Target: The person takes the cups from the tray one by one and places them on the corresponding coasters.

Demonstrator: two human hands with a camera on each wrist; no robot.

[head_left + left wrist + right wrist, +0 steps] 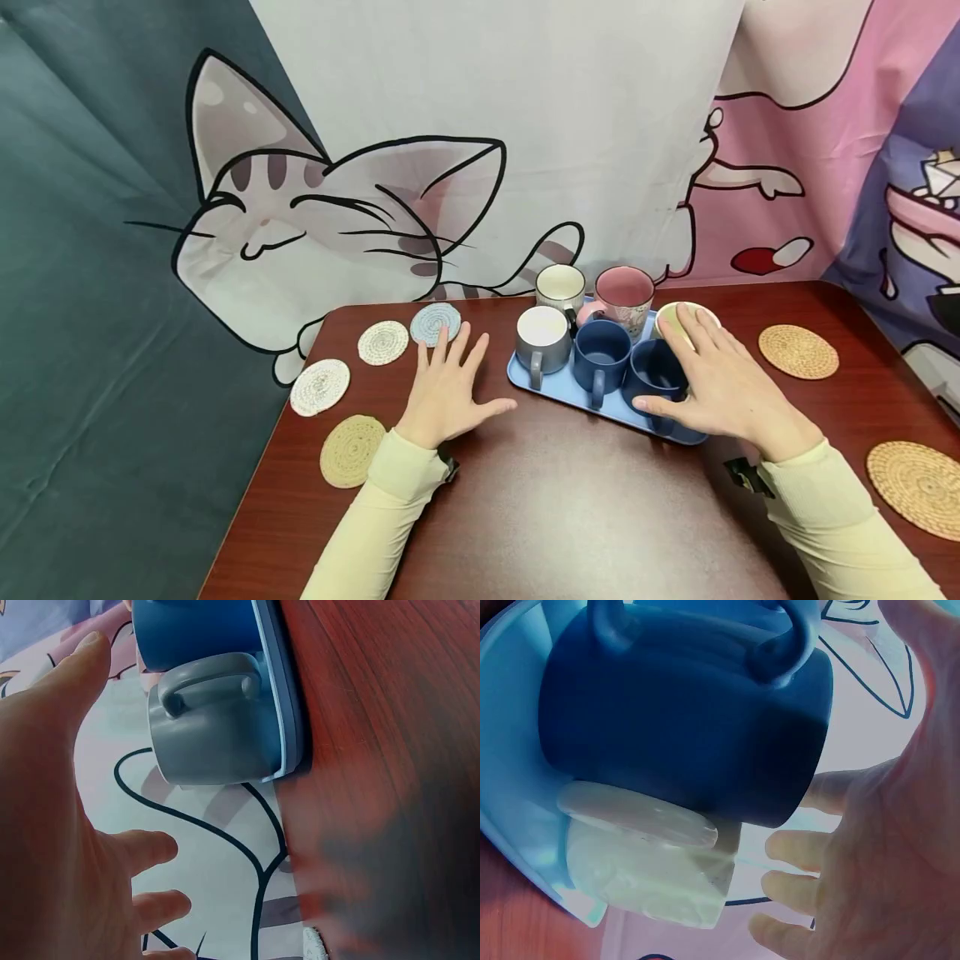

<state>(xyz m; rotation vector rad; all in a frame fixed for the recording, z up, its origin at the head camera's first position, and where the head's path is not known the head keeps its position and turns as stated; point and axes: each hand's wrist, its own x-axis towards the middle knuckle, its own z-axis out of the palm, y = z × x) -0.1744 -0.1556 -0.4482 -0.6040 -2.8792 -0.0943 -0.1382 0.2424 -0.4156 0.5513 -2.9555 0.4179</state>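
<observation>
On the table stands a light blue tray (555, 387) crowded with several mugs. Along its front are a grey mug (555, 354), a blue mug (611, 368) and a navy mug (682, 727). Behind them sit a white mug (560, 283) with a dark rim and a pink mug (626, 287). Spread fingers of my right hand (731, 383) hover over the tray's right end, partly covering the navy mug and a pale green mug (645, 877). My left hand (448, 383), fingers also spread, is left of the tray, apart from the grey mug. Neither hand holds anything.
Round coasters lie at the left: a blue one (435, 323), white ones (383, 342) and an olive one (352, 451). To the right are two straw-coloured woven mats (798, 351). A cloth printed with cartoon cats (390, 75) hangs behind the brown table (570, 517).
</observation>
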